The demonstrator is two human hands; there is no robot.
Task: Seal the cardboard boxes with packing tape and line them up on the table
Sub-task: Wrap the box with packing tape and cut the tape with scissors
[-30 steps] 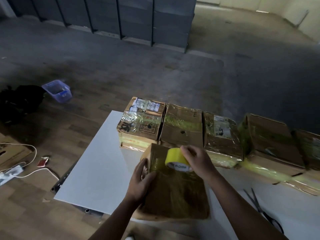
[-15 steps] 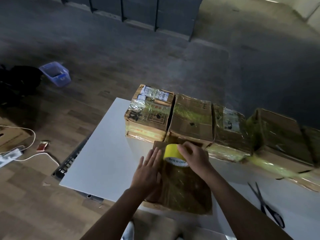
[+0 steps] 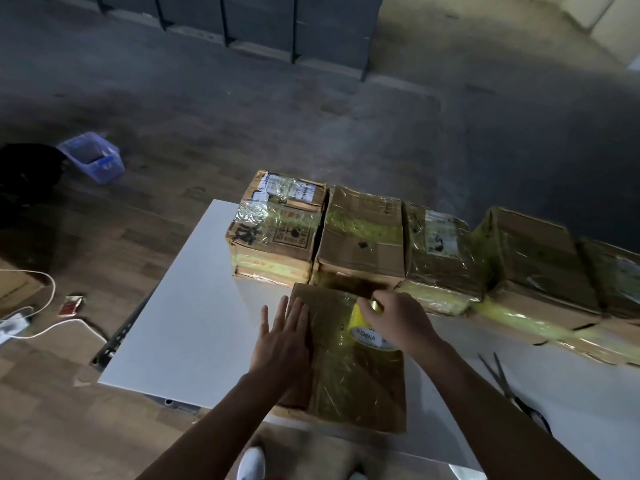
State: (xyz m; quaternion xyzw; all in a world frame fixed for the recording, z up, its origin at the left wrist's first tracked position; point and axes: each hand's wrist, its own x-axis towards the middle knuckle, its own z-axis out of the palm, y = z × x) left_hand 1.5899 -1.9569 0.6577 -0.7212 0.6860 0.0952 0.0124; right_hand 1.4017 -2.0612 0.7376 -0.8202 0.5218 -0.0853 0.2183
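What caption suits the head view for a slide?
The left hand lies flat on a brown cardboard box; the right hand holds a yellow packing tape roll on it.

Dark cabinets (image 3: 263, 19) stand in a row at 12 o'clock on the grey floor (image 3: 173, 109). At 10 o'clock a blue bin (image 3: 91, 157) sits beside a black bag (image 3: 27, 174). At 8 o'clock a white cable (image 3: 52, 327) loops to a power strip (image 3: 12, 325), with a red packet (image 3: 71, 304) near it and a slotted metal rail (image 3: 119, 336) just beyond. Scissors (image 3: 507, 391) lie at 4 o'clock, blades slightly apart. 1 white shoe (image 3: 250, 464) shows at 6 o'clock.
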